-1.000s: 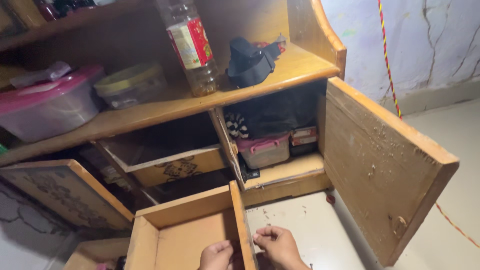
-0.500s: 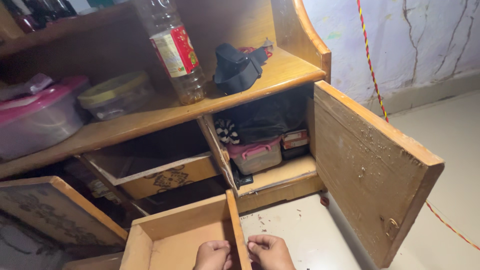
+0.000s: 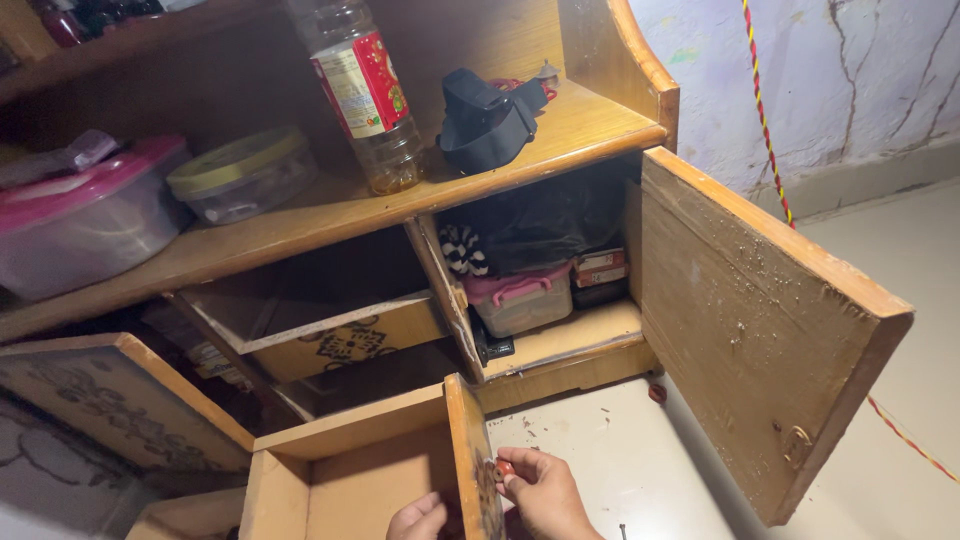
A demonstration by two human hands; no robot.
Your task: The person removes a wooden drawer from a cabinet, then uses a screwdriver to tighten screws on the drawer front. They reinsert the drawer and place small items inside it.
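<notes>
A pulled-out wooden drawer (image 3: pixel 340 480) lies at the bottom of the head view, its side wall (image 3: pixel 468 440) facing right. My right hand (image 3: pixel 540 495) pinches a small reddish piece (image 3: pixel 503 468) against the outside of that wall. My left hand (image 3: pixel 420 520) sits inside the drawer by the same wall, mostly cut off by the frame edge; what it holds is hidden.
A wooden cabinet has its right door (image 3: pixel 760 330) swung open. A pink-lidded box (image 3: pixel 520 300) sits in the lower compartment. On the shelf stand an oil bottle (image 3: pixel 365 100), a black pouch (image 3: pixel 485 120) and two lidded tubs (image 3: pixel 90 215). A red-yellow cord (image 3: pixel 762 110) hangs on the wall.
The view has shifted slightly. My right hand has moved in to the drawer's side wall, now pinching the small reddish piece against it; my left hand has slid lower.
</notes>
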